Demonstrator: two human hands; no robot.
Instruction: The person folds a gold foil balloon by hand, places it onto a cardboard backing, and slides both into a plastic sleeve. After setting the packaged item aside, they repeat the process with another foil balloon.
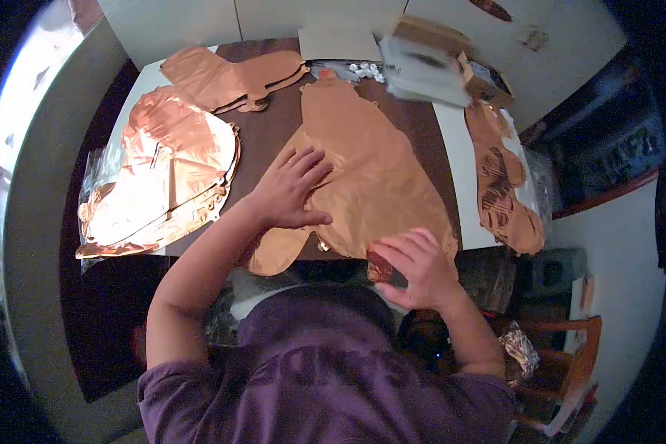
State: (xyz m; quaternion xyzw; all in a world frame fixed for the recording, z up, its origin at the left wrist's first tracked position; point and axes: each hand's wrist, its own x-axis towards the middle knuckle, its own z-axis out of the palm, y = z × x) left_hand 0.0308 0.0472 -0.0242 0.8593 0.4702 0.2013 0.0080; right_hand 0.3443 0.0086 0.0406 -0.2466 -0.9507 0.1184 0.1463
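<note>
A big copper-colored foil sheet (370, 163) is laid across the middle of the desk (274, 111), and its wide end is set over the near edge. The left hand (292, 189) is laid on the left side of the sheet, and its fingers are opened and spread. The right hand (416, 270) is held at the near edge, by the right part of the sheet. Its fingers are bent, and a small shiny brown piece (379, 266) is touched by their tips; whether it is gripped cannot be told. Along the left edge, a very shiny foil pile (170, 163) is placed, with its near end at the near left corner. Another foil pile (237, 78) is set near the far left corner. A long foil shape (499, 177) is laid along the right edge. Small white things (366, 71) are grouped near the far edge, just beside the narrow end of the sheet. Near the far right corner, an open box (485, 80) is seen beside a blurred pale thing (425, 74).
</note>
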